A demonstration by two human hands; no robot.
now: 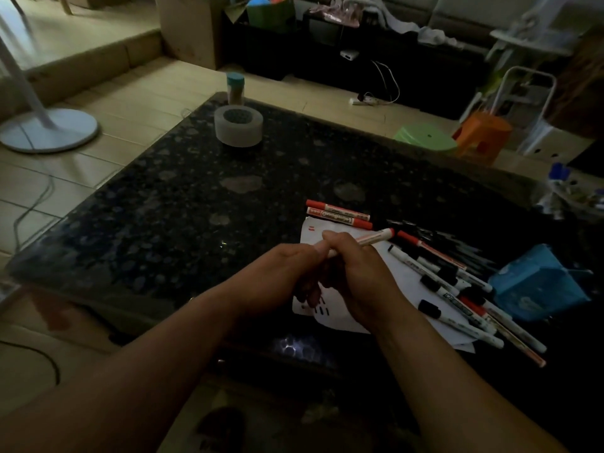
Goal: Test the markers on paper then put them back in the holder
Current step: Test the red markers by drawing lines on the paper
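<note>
My right hand [356, 279] grips a white marker with a red end [376, 238] above the white paper [313, 235], its red end pointing up and to the right. My left hand [281, 276] is closed against the marker's near end, which is hidden between my fingers. The paper carries short red and black test strokes. Two red markers [338, 214] lie side by side just beyond the paper. A pile of several black-capped and red-capped markers [457, 289] lies to the right of my hands. A blue holder [539, 282] lies on its side beside the pile.
The dark speckled table [196, 197] holds a grey round container [238, 125] and a teal-lidded jar [235, 88] at its far edge. A fan base [49, 129] stands on the floor at left. Green [425, 138] and orange [483, 135] stools stand beyond the table's right side.
</note>
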